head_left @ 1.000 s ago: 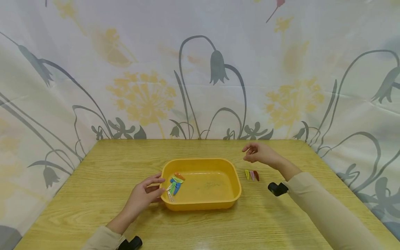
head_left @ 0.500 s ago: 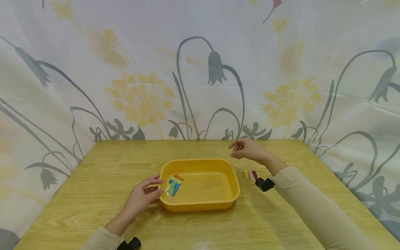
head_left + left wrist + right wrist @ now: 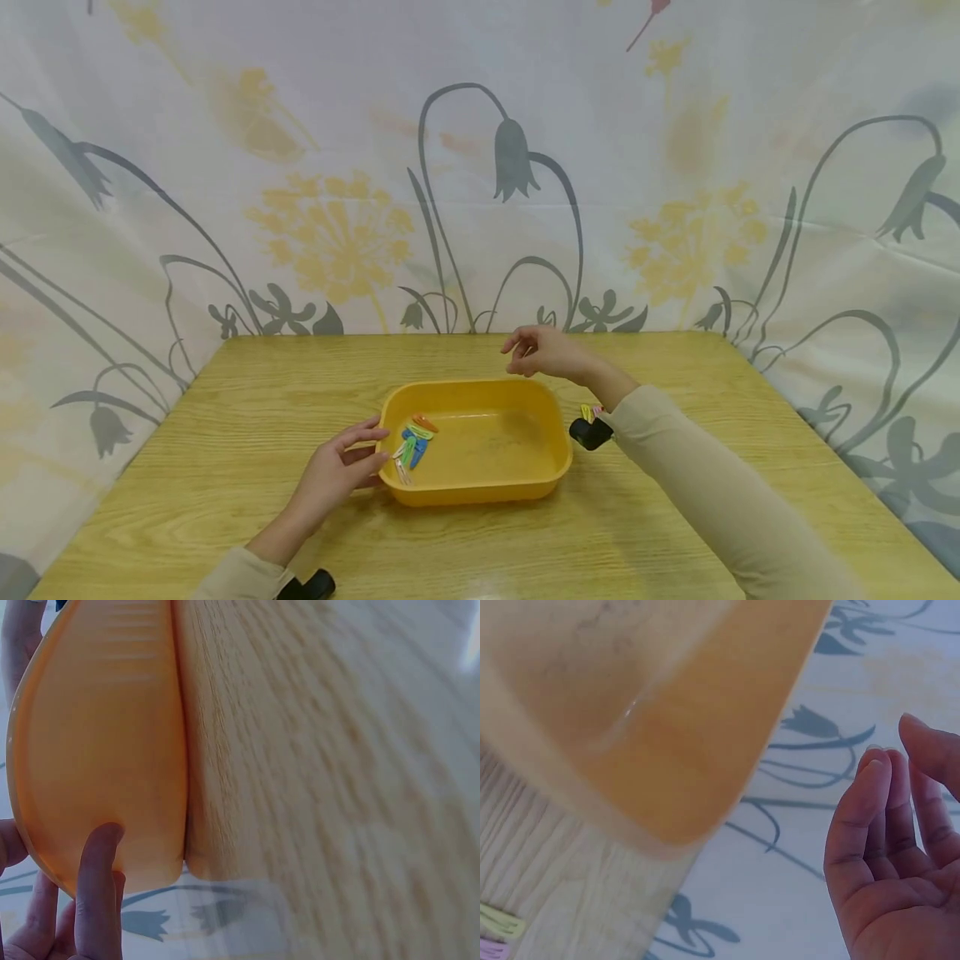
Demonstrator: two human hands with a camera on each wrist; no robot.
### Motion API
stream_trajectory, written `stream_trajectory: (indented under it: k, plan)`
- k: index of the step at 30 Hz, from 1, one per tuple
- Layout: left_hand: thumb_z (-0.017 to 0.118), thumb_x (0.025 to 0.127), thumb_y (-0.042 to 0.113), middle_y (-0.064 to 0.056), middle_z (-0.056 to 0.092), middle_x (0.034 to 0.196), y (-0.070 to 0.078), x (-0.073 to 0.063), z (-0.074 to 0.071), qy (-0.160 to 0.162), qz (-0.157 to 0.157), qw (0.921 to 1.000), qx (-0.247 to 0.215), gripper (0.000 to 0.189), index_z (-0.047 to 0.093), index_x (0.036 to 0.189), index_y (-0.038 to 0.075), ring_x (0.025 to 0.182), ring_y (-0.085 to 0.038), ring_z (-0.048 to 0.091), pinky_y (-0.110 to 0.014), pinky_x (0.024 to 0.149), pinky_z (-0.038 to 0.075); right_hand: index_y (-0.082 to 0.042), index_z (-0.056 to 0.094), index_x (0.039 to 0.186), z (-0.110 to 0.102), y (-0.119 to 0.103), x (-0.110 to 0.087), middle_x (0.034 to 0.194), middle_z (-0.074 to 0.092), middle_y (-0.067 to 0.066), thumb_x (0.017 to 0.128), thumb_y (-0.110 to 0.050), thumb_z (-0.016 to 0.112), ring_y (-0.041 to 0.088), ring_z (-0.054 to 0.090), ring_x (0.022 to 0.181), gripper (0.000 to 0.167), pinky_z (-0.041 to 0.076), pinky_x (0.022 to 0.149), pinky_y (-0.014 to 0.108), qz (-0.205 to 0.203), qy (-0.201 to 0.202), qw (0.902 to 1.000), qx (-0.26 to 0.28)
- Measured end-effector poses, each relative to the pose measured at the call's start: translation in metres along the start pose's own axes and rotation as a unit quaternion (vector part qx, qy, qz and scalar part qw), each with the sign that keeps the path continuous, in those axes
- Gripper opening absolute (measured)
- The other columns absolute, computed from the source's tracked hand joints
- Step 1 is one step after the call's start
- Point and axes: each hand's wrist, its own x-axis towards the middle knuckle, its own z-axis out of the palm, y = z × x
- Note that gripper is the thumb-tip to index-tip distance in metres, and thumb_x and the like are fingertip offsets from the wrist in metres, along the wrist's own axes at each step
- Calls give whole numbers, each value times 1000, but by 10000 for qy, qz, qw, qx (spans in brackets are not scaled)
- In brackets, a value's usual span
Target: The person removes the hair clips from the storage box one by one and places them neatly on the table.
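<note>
A yellow plastic tray point(image 3: 480, 493) stands on the table, its outer wall filling much of the left wrist view. My left hand point(image 3: 336, 468) holds its left rim, with some fingers over the edge and fingertips point(image 3: 111, 834) against the outer wall. Several snap hair clips, orange point(image 3: 424, 422), green and blue point(image 3: 418, 452) among them, lie in the tray's left end. My right hand point(image 3: 549, 352) hovers above the tray's far rim, fingers loosely bent and nothing between them. To the tray's right lie a yellow clip point(image 3: 501, 921) and a pink clip point(image 3: 491, 949), partly behind the right wrist's camera.
The wooden table point(image 3: 247, 417) reaches back to a flower-patterned cloth point(image 3: 360, 125), which also hangs at both sides. A black wrist camera point(image 3: 591, 433) sticks out below the right sleeve point(image 3: 720, 475).
My right hand has moved left, from above the loose clips to the tray's far rim. Its wrist camera now covers the red clip. The left hand stays at the tray.
</note>
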Motion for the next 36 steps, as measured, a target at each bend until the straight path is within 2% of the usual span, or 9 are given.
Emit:
stream_trajectory:
  k: [4,9,13,18,28,32,36]
  plan:
    - [62,87,0,-12,36,145,0,0,0,-8,7,10000,-32,34,56,119,-9,108,-31,57,-39,72,56,1,57,108,9,-4,8,86,58,12,86,-3,65,45,55,85,24,50,81,50,-38,-158,9999,43]
    - [63,86,-1,-14,39,142,0,1,0,-5,15,10000,-2,35,56,120,-8,105,-30,58,-39,71,56,0,57,109,22,-8,18,86,59,12,86,-5,65,44,55,85,24,50,81,49,1,-378,9993,14]
    - [63,87,0,-13,37,144,-1,1,0,-46,16,10000,-11,34,57,119,-9,106,-30,58,-39,72,56,0,58,106,32,-9,25,85,60,11,85,-4,66,43,55,83,22,51,79,47,5,-429,9991,12]
    - [64,87,0,-13,37,144,0,1,-2,-45,27,10000,-32,35,56,119,-9,107,-31,57,-39,72,56,5,57,109,47,-8,34,85,61,10,86,-1,64,39,58,83,24,53,78,40,-92,-643,9979,19]
    - [62,87,0,-16,41,140,-1,1,-2,-89,59,9999,-62,36,54,122,-8,110,-33,56,-37,72,56,7,62,105,72,-7,45,82,63,6,84,2,64,17,60,72,21,55,74,35,-317,-927,9950,-197]
    - [63,87,0,-14,37,144,0,1,-2,-116,61,9999,-60,35,55,120,-10,110,-34,55,-38,73,56,8,63,105,83,-4,49,83,64,5,84,3,64,14,61,73,22,55,75,35,-316,-1046,9936,-281]
    - [62,87,1,-13,35,145,0,0,-3,-120,56,9999,-75,35,55,120,-10,111,-34,55,-38,73,56,5,65,106,94,-2,55,89,67,7,83,3,66,13,62,80,23,54,74,27,-382,-1134,9913,-551]
